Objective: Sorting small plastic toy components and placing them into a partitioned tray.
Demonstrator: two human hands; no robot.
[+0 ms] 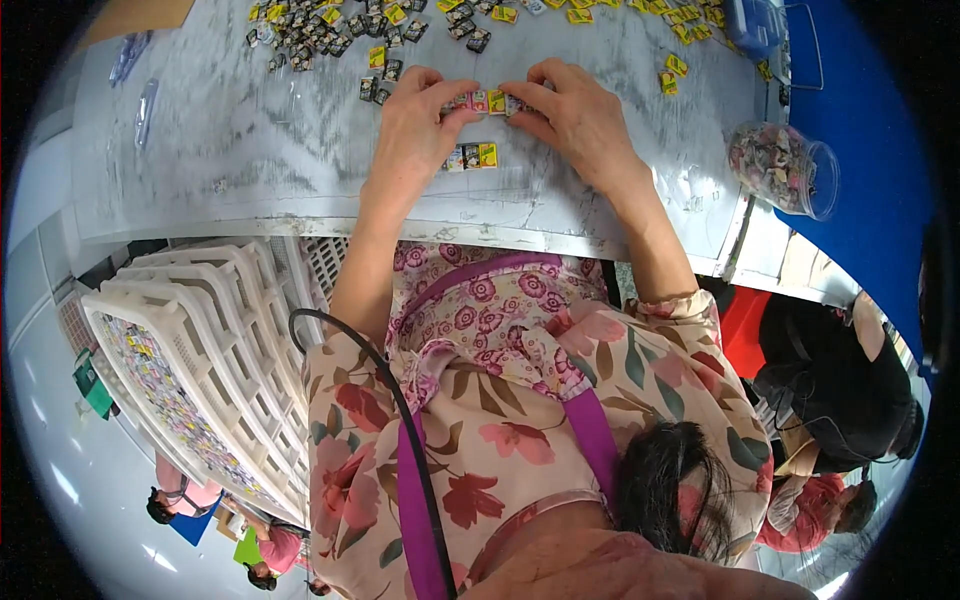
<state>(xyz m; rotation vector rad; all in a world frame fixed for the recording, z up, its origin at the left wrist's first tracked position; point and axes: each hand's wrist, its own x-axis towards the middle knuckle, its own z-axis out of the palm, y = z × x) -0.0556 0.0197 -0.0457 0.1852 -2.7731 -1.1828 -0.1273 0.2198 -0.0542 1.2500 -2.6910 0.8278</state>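
Note:
Between my two hands is a short row of small printed pieces (495, 102), pink at the left and yellow in the middle. My left hand (418, 120) pinches its left end between thumb and fingers. The right end is pinched the same way by my right hand (582, 118), whose fingers hide part of it. Closer to me on the table lies another short row of pieces (487, 156), white, dark and yellow. Beside my left hand are a few loose black pieces (369, 89) and a yellow piece (376, 57).
A heap of black pieces (310, 30) covers the far left of the worn grey table (270, 150); yellow pieces (685, 20) lie far right. A clear jar (785, 168) rests on its side at the right edge. Stacked white crates (215, 330) stand left; other people are behind.

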